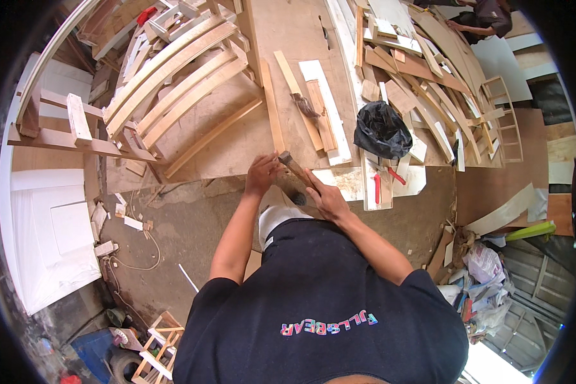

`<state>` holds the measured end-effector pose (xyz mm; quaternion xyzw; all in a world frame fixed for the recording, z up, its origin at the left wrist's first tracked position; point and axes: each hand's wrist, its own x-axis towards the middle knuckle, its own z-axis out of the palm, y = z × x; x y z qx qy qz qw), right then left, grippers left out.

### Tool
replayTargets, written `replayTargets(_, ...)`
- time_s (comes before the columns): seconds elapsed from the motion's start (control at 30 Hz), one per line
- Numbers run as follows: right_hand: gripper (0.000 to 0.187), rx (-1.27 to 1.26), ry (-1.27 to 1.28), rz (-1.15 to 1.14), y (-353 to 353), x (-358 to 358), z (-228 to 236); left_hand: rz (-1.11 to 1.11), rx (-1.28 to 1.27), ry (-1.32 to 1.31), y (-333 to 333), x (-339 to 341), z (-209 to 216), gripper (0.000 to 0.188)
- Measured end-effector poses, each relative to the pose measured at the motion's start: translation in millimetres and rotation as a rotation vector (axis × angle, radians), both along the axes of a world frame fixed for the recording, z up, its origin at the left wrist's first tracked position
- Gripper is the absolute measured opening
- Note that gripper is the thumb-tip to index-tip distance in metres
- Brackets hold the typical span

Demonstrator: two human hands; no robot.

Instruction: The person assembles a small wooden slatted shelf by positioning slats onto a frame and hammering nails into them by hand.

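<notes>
My right hand (328, 197) is wrapped round the wooden handle of a hammer (299, 171). Its dark head reaches up to the near end of a long wooden strip (272, 109) lying on the workbench (237, 102). Close beside the hammer head, my left hand (262, 174) has its fingers bent together at the strip's end. Whatever those fingers pinch, if anything, is too small to make out. Slightly farther off lie another thin strip (297, 96) and a white board (331, 134) with a short wooden piece (320, 112) on it.
A slatted frame with curved rails (173, 77) stands at the left. Right of my hands are a black plastic bag (383, 130), a red-handled tool (377, 189) and heaped wood offcuts (422, 83). Another person (486, 22) is at the far right. Scraps (133, 223) litter the floor.
</notes>
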<state>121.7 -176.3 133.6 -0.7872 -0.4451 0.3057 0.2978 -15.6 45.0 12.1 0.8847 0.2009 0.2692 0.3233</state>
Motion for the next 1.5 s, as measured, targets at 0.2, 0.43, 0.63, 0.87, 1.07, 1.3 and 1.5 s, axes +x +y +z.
replayTargets(0.2,0.062,0.068,0.004,-0.024,2,-4,12,-0.016,0.001,-0.013,3,-1,0,0.023)
replayTargets(0.43,0.061,0.154,0.022,-0.011,0,-5,9,-0.027,0.065,-0.029,7,-2,-1,0.023)
replayTargets(0.63,0.061,0.031,-0.027,-0.029,-4,2,-12,-0.049,0.029,-0.031,9,0,-3,0.029)
replayTargets(0.87,0.061,0.088,-0.038,-0.002,-5,1,-21,-0.037,0.008,-0.042,8,3,0,0.03)
replayTargets(1.07,0.06,0.172,-0.003,-0.048,-2,-2,-7,-0.005,0.002,-0.027,7,0,-6,0.031)
replayTargets(1.3,0.062,0.043,-0.02,-0.014,-14,2,-34,-0.046,0.046,-0.015,5,-1,-4,0.037)
replayTargets(1.5,0.063,0.084,0.094,-0.211,-17,13,-12,0.267,-0.016,0.098,-36,19,16,0.055)
